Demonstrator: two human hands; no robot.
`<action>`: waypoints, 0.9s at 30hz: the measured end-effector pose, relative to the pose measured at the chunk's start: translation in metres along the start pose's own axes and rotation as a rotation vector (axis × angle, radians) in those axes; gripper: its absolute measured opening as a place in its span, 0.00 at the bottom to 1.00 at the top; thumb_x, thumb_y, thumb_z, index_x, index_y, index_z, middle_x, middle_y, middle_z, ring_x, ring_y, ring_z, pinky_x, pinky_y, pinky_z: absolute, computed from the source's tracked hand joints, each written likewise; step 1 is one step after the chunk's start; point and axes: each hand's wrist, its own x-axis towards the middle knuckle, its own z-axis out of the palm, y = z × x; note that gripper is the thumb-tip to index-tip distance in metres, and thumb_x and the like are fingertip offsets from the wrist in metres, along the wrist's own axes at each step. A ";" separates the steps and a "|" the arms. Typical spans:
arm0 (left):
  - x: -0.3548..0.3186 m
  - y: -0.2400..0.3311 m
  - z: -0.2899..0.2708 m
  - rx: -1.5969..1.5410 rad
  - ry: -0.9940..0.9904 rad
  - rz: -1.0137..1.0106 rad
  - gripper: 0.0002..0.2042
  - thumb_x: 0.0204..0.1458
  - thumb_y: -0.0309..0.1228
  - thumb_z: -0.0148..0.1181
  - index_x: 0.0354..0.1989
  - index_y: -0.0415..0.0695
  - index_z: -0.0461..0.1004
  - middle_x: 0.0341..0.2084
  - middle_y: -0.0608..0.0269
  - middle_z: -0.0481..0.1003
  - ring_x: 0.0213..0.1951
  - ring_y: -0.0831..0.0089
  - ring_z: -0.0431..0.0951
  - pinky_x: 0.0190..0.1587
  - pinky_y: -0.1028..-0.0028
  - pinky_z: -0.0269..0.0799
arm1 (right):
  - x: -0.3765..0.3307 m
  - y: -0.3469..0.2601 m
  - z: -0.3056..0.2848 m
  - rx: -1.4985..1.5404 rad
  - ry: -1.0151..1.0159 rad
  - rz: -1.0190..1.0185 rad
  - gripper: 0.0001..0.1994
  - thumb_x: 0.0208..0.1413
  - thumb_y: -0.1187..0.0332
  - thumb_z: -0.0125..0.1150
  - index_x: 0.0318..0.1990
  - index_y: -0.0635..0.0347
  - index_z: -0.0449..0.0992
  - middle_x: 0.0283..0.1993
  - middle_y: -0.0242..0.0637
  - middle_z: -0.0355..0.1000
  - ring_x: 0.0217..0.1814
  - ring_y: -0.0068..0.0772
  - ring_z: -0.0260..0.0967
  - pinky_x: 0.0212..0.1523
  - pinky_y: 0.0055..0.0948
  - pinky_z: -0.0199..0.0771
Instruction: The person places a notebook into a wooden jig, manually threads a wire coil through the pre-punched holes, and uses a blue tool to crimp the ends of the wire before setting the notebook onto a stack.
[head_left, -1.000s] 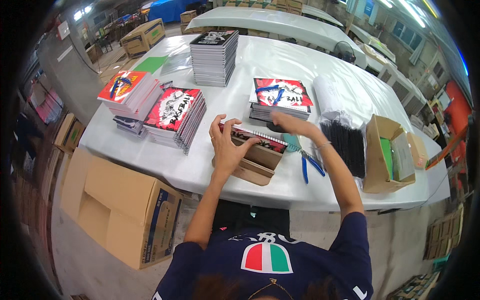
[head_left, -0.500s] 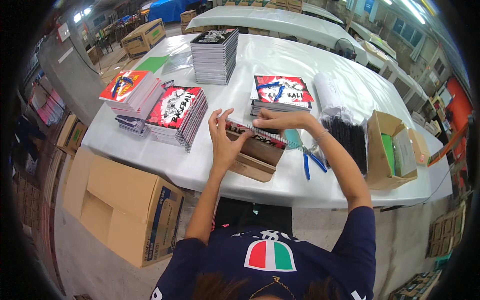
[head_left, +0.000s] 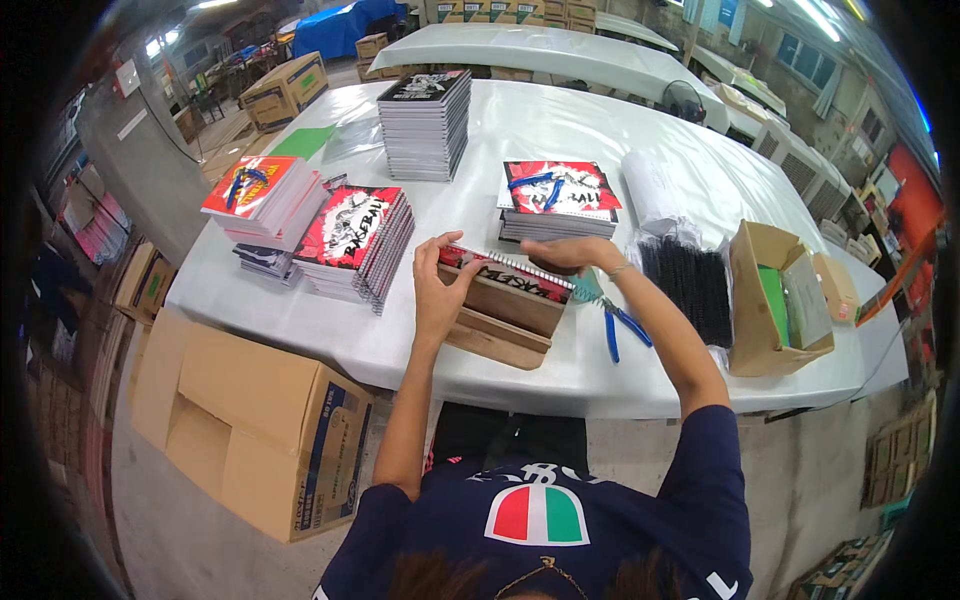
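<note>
A notebook with a red, black and white cover (head_left: 518,280) stands on edge in a wooden stand (head_left: 505,312). Along its upper edge runs a spiral coil (head_left: 545,276), its loose end sticking out at the right. My left hand (head_left: 440,292) is closed on the notebook's left end, thumb in front and fingers behind. Just behind the coil, my right hand (head_left: 572,253) has its fingers stretched leftward along the edge; their undersides are hidden, and whether they touch the coil I cannot tell. Blue-handled pliers (head_left: 622,330) lie right of the stand, beside a teal piece (head_left: 587,288).
Notebook stacks stand at the left (head_left: 350,232), far middle (head_left: 425,125) and behind my right hand (head_left: 560,195), the last with blue-handled pliers on top. Black coils (head_left: 690,285) and an open carton (head_left: 755,320) lie rightward. A large cardboard box (head_left: 250,410) stands lower left.
My right hand has moved slightly right along the coil, its fingers now more stretched. My left hand still grips the notebook's left end. The view has shifted slightly.
</note>
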 end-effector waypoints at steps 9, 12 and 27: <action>-0.005 -0.009 -0.010 -0.068 -0.021 -0.023 0.16 0.48 0.27 0.67 0.46 0.43 0.74 0.41 0.59 0.64 0.42 0.68 0.69 0.49 0.70 0.66 | -0.055 -0.069 -0.013 0.854 -0.143 -0.854 0.39 0.62 0.32 0.27 0.56 0.57 0.70 0.45 0.36 0.69 0.47 0.26 0.66 0.46 0.24 0.69; 0.001 0.002 0.000 -0.018 -0.042 0.030 0.15 0.48 0.27 0.66 0.45 0.43 0.74 0.41 0.59 0.64 0.42 0.68 0.69 0.48 0.70 0.67 | -0.052 -0.061 -0.043 0.468 0.117 -0.512 0.35 0.65 0.36 0.29 0.55 0.57 0.69 0.44 0.35 0.69 0.46 0.24 0.66 0.45 0.24 0.69; 0.003 -0.013 -0.010 -0.159 -0.123 -0.022 0.13 0.48 0.23 0.66 0.42 0.41 0.72 0.40 0.61 0.65 0.39 0.71 0.71 0.45 0.73 0.69 | -0.039 -0.065 -0.004 0.033 0.103 -0.434 0.35 0.63 0.34 0.29 0.50 0.57 0.70 0.43 0.33 0.69 0.44 0.24 0.66 0.44 0.24 0.69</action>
